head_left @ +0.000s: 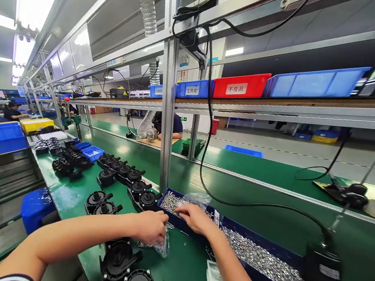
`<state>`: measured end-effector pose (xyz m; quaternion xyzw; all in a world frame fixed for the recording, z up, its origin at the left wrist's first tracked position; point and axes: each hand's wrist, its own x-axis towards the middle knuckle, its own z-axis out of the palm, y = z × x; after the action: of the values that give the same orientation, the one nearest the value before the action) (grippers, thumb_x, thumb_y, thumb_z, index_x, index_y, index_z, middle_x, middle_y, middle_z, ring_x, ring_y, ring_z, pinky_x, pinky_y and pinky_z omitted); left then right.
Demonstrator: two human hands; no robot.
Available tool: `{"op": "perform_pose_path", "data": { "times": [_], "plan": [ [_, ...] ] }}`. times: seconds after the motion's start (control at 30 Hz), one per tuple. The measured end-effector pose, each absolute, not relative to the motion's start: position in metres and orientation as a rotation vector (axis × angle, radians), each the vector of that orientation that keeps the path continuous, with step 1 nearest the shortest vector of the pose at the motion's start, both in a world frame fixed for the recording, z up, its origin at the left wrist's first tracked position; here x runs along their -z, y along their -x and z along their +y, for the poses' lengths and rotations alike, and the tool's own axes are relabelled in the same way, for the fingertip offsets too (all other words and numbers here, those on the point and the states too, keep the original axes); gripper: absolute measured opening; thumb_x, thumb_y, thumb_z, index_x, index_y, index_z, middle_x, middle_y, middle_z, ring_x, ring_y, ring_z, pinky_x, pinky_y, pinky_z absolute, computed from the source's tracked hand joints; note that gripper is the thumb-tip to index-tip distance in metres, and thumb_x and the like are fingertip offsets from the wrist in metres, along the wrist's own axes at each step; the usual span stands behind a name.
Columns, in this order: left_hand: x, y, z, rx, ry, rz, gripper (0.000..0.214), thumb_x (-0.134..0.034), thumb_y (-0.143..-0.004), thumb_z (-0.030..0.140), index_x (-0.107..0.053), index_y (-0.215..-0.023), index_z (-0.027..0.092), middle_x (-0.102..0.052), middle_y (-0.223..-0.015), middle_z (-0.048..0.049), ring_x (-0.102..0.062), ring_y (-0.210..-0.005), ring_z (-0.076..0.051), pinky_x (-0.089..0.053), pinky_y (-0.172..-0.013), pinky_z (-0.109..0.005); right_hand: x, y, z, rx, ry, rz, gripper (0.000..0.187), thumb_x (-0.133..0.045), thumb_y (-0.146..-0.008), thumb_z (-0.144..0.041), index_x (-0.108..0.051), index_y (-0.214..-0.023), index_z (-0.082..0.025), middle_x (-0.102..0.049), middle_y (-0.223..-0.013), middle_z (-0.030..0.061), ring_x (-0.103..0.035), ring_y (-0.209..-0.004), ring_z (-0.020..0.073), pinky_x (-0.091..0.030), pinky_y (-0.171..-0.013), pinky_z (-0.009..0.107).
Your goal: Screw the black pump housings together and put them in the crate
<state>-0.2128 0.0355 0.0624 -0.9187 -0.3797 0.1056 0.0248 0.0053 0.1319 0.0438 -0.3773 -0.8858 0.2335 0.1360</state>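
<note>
My left hand [151, 227] is closed on a small clear plastic bag [159, 246] that lies on the green bench. My right hand [195, 218] reaches into a dark blue tray [251, 235], its fingers curled over the loose silver screws [170, 200] at the tray's left end. A crumpled clear bag [197, 199] lies in that tray just beyond my fingers. More screws [261, 261] fill the tray's right part. Black round pump housings [123, 261] sit below my left forearm.
Several more black housings [124, 173] stand in rows to the left on the green bench [69, 198]. A black electric screwdriver [323, 278] hangs at right on a cable. Red and blue bins [241, 85] sit on the upper shelf. Other people work at the far benches.
</note>
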Motion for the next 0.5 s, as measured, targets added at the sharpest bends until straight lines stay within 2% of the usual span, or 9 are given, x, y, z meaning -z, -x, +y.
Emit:
{"op": "perform_pose_path", "data": {
  "times": [0.1, 0.2, 0.27, 0.37, 0.43, 0.5],
  "plan": [
    [-0.05, 0.211, 0.041, -0.36, 2.754, -1.315, 0.028, -0.073, -0.087, 0.043, -0.078, -0.079, 0.017, -0.065, -0.09, -0.0136, -0.059, -0.093, -0.028, -0.049, -0.08, -0.035, -0.043, -0.014, 0.137, -0.69, 1.193, -2.541, 0.027, -0.07, -0.093, -0.026, -0.074, -0.119, -0.019, -0.073, -0.124, 0.0099, -0.068, -0.115, 0.0257, -0.05, -0.104, 0.04],
    [-0.041, 0.208, 0.042, -0.368, 2.694, -1.466, 0.025, -0.081, -0.077, 0.04, -0.079, -0.077, 0.016, -0.065, -0.092, -0.0147, -0.06, -0.091, -0.03, -0.05, -0.076, -0.036, -0.044, -0.015, 0.137, -0.681, 1.305, -2.526, 0.028, -0.074, -0.094, -0.032, -0.071, -0.117, -0.016, -0.072, -0.121, 0.0104, -0.068, -0.111, 0.0253, -0.051, -0.103, 0.048],
    [-0.034, 0.206, 0.043, -0.344, 2.666, -1.564, 0.022, -0.083, -0.074, 0.037, -0.079, -0.079, 0.016, -0.066, -0.095, -0.0154, -0.06, -0.094, -0.031, -0.05, -0.076, -0.037, -0.044, -0.012, 0.136, -0.665, 1.365, -2.53, 0.024, -0.072, -0.096, -0.034, -0.071, -0.113, -0.016, -0.072, -0.118, 0.0092, -0.068, -0.11, 0.0247, -0.052, -0.102, 0.048],
    [-0.025, 0.202, 0.046, -0.29, 2.669, -1.691, 0.018, -0.087, -0.067, 0.029, -0.078, -0.074, 0.015, -0.066, -0.083, -0.0127, -0.059, -0.098, -0.032, -0.049, -0.084, -0.038, -0.046, -0.008, 0.133, -0.632, 1.428, -2.533, 0.023, -0.07, -0.097, -0.034, -0.071, -0.111, -0.016, -0.071, -0.117, 0.0092, -0.067, -0.111, 0.0253, -0.051, -0.102, 0.05],
    [-0.019, 0.202, 0.048, -0.236, 2.696, -1.788, 0.014, -0.088, -0.061, 0.023, -0.076, -0.067, 0.017, -0.064, -0.074, -0.0092, -0.059, -0.092, -0.03, -0.048, -0.081, -0.036, -0.046, -0.008, 0.132, -0.625, 1.435, -2.532, 0.023, -0.069, -0.098, -0.035, -0.071, -0.111, -0.016, -0.071, -0.118, 0.0092, -0.067, -0.111, 0.0251, -0.052, -0.102, 0.049],
    [-0.015, 0.203, 0.047, -0.132, 2.716, -1.896, 0.011, -0.086, -0.059, 0.018, -0.076, -0.064, 0.018, -0.065, -0.075, -0.0079, -0.059, -0.086, -0.026, -0.047, -0.075, -0.033, -0.048, -0.009, 0.131, -0.634, 1.405, -2.539, 0.021, -0.069, -0.099, -0.034, -0.072, -0.109, -0.017, -0.072, -0.115, 0.0082, -0.068, -0.108, 0.0238, -0.053, -0.101, 0.047]
  ]
}}
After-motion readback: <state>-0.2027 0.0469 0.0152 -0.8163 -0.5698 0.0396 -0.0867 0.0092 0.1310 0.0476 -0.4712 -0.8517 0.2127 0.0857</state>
